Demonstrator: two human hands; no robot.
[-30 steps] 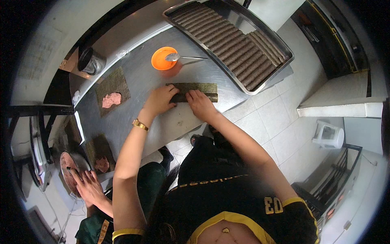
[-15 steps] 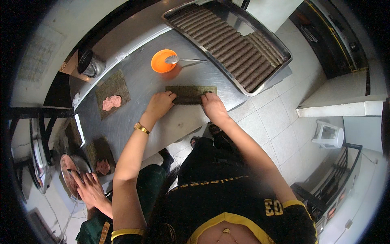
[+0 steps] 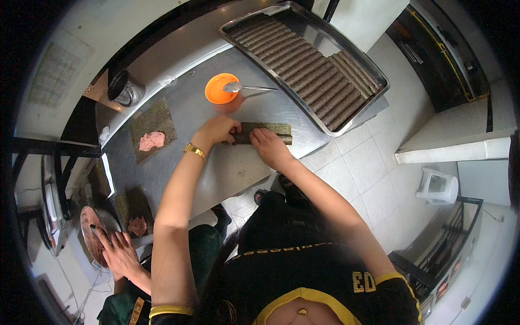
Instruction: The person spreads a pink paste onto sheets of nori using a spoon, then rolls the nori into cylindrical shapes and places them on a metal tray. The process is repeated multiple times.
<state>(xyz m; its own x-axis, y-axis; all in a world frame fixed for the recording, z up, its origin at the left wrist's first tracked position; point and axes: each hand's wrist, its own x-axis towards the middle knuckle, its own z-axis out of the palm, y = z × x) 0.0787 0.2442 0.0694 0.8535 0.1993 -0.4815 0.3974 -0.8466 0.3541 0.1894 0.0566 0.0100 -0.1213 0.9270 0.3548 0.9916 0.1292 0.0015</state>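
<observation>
A partly rolled sheet of dark green seaweed [image 3: 280, 131] lies on the steel table in front of me. My left hand [image 3: 218, 130] grips its left end, fingers curled around it. My right hand [image 3: 269, 147] has its fingers bent over the middle of the roll, pressing on it. Whatever filling is inside the roll cannot be seen. Just beyond my hands stands an orange bowl [image 3: 215, 95] with a metal spoon [image 3: 252, 87] resting across its rim. To the left, a flat seaweed sheet [image 3: 160, 117] carries a lump of pink paste [image 3: 152, 141].
A metal tray [image 3: 339, 130] of finished seaweed rolls [image 3: 303, 65] sits at the table's far right. At lower left, a co-worker's hand [image 3: 120, 253] is over a bowl of pink paste [image 3: 90, 233], beside another seaweed sheet [image 3: 133, 203]. A dark metal cup [image 3: 124, 89] stands at the back left.
My right hand has moved left along the roll, from its right end to its middle. My left hand has shifted slightly and curled more tightly around the left end.
</observation>
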